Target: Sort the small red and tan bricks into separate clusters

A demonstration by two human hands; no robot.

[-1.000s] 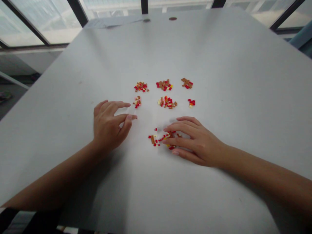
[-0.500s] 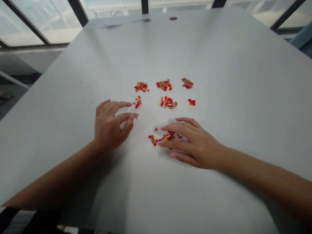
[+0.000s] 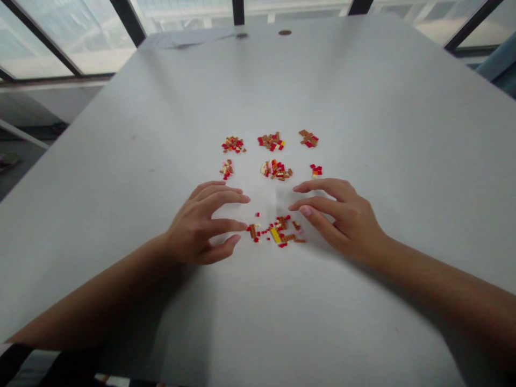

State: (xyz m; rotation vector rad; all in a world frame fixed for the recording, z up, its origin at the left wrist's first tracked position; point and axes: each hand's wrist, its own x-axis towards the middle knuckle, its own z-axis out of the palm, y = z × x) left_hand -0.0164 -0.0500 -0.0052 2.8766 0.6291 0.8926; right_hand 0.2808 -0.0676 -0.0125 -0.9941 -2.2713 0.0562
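A loose spread of small building-block pieces (image 3: 276, 234) in red, brown and yellow lies on the white table between my hands. My left hand (image 3: 205, 223) is at its left edge, fingers apart, with one fingertip at or very near a red piece. Over the table just above and right of the spread is my right hand (image 3: 338, 215). Its fingers are extended, the thumb close to one finger, and no piece shows between them. Nearest beyond my left hand is a small pile of mixed pieces (image 3: 227, 169); a little red and orange cluster (image 3: 316, 171) lies beyond my right.
Farther up the table (image 3: 363, 97) are more piles: a red-orange one (image 3: 233, 144), a red-brown one (image 3: 271, 141), a mostly brown one (image 3: 308, 138) and a mixed one (image 3: 276, 170). Windows with dark frames (image 3: 238, 12) stand behind the far edge.
My left hand has moved right and toward me, from the small pile to the spread's left edge. My right hand has drawn back up and right, uncovering the yellow and brown pieces.
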